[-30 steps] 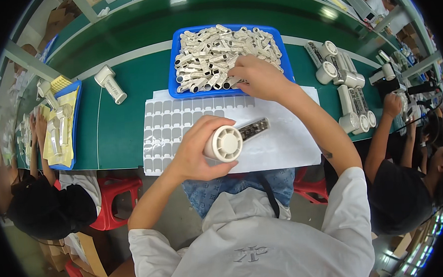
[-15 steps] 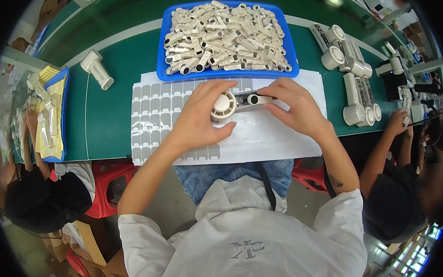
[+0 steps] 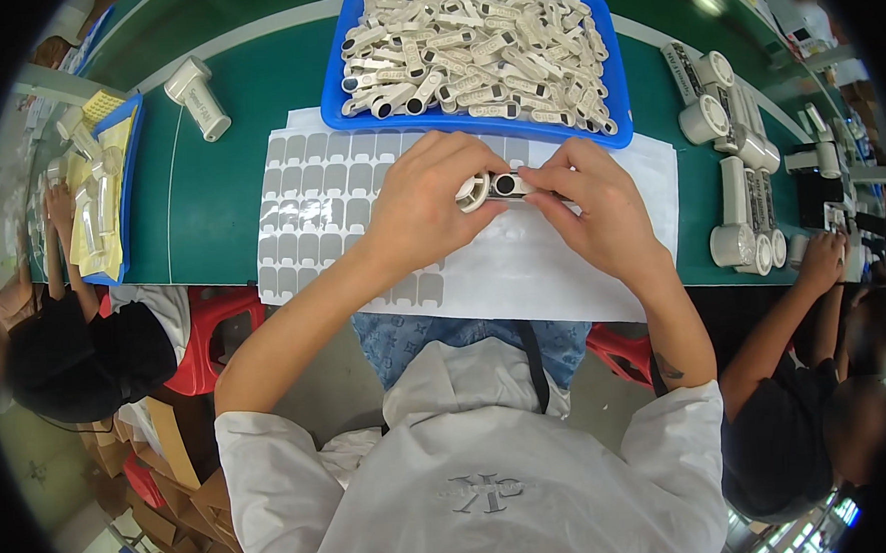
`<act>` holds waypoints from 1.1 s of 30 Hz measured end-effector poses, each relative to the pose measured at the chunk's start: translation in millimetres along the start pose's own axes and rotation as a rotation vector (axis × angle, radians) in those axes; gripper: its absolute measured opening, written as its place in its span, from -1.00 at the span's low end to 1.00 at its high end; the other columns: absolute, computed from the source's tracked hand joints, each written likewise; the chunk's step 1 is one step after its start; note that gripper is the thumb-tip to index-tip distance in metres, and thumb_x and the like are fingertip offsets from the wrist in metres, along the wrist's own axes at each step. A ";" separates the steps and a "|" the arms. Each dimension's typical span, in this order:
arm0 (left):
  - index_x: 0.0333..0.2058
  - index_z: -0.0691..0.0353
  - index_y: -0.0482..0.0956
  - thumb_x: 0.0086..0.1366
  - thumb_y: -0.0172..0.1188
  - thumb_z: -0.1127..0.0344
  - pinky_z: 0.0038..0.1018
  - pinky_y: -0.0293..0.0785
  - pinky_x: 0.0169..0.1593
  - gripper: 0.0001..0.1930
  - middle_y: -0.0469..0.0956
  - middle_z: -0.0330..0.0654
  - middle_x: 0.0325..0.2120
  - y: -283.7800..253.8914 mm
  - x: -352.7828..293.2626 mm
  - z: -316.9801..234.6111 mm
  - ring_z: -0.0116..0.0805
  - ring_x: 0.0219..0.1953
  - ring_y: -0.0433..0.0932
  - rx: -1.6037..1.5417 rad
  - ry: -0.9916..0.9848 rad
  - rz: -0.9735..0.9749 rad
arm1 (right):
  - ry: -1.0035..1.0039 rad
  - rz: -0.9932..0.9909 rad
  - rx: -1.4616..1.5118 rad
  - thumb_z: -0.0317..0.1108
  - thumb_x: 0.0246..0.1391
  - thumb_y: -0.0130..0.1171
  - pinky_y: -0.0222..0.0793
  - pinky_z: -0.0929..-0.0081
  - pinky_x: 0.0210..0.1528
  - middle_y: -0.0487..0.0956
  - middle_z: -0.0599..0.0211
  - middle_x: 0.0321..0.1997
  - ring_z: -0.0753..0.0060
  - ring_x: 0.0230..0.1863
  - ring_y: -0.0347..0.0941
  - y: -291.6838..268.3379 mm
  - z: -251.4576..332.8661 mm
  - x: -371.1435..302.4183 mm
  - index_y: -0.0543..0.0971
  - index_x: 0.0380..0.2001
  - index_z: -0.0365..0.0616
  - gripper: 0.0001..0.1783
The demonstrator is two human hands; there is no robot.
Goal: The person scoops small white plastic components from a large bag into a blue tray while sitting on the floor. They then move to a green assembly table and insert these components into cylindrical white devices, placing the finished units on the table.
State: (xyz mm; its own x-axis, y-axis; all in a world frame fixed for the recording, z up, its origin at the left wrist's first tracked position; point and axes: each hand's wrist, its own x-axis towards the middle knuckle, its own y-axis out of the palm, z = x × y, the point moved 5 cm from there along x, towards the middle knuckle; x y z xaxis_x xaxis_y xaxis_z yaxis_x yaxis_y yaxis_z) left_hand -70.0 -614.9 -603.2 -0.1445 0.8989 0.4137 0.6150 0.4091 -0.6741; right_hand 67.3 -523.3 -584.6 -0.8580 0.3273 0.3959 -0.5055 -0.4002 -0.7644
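Observation:
My left hand (image 3: 427, 199) is closed around a small white handheld fan (image 3: 471, 191) whose round head shows as a narrow rim beside my fingers. Thumb and fingers of my right hand (image 3: 598, 206) pinch a narrow white cover piece (image 3: 504, 184) with a round black spot, held against the fan's handle. Most of the handle is hidden by the piece and my fingers. Below both hands lie a sheet of grey stickers (image 3: 297, 234) and white paper (image 3: 582, 259).
A blue tray (image 3: 334, 90) heaped with similar white pieces stands just beyond my hands. One white fan (image 3: 196, 101) lies on the green table to the left. More fans (image 3: 733, 206) are grouped at the right. Co-workers sit on both sides, near a blue tray (image 3: 134, 183) on the left.
The fan has tilted, so its round head no longer faces up. My left fingers have closed in over it, and the cover piece is now nearer the head. The view has shifted slightly.

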 end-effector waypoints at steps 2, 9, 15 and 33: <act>-0.29 0.19 0.58 -0.14 0.43 0.41 -0.33 0.42 -0.13 -0.65 0.55 -0.19 -0.30 -0.5 -1.3 1.6 -0.16 -0.22 0.49 -0.006 0.039 -0.005 | -0.064 -0.037 -0.095 -0.53 -0.11 0.25 0.31 0.30 -0.36 0.42 0.30 -0.49 0.25 -0.40 0.40 2.3 8.5 0.6 0.64 -0.34 -0.21 -0.82; -0.31 0.18 0.58 -0.13 0.42 0.40 -0.33 0.42 -0.15 -0.67 0.54 -0.21 -0.27 -5.6 0.2 1.1 -0.15 -0.19 0.47 0.069 0.190 -0.008 | -0.059 -0.022 -0.206 -0.49 -0.08 0.25 0.32 0.33 -0.37 0.46 0.25 -0.46 0.27 -0.40 0.43 4.6 14.2 2.4 0.63 -0.36 -0.23 -0.85; -0.36 0.11 0.54 -0.15 0.39 0.38 -0.28 0.38 -0.15 -0.70 0.52 -0.27 -0.30 0.3 -26.3 -25.3 -0.19 -0.20 0.47 0.222 0.208 -0.166 | 0.114 0.138 0.345 -0.47 -0.14 0.33 0.37 0.46 -0.10 0.48 0.22 -0.16 0.25 -0.12 0.45 16.4 -14.7 -18.4 0.51 -0.01 -0.20 -0.48; -0.47 0.08 0.45 -0.18 0.48 0.19 -0.28 0.26 -0.33 -0.64 0.50 -0.31 -0.58 22.0 -18.7 -21.6 -0.18 -0.41 0.46 0.226 -0.170 0.072 | 0.305 0.162 0.450 -0.40 -0.28 0.45 0.39 0.46 -0.12 0.49 0.30 -0.20 0.32 -0.19 0.46 31.1 -28.4 -27.7 0.59 -0.09 -0.14 -0.45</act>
State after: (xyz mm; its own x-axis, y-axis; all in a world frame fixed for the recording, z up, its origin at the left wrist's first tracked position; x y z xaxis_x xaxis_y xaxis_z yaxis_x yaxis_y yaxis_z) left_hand -37.0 -626.1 -612.6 -0.2466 0.9325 0.2639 0.4426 0.3506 -0.8253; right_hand 78.0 -520.4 -633.8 -0.8963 0.4371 0.0750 -0.4158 -0.7696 -0.4845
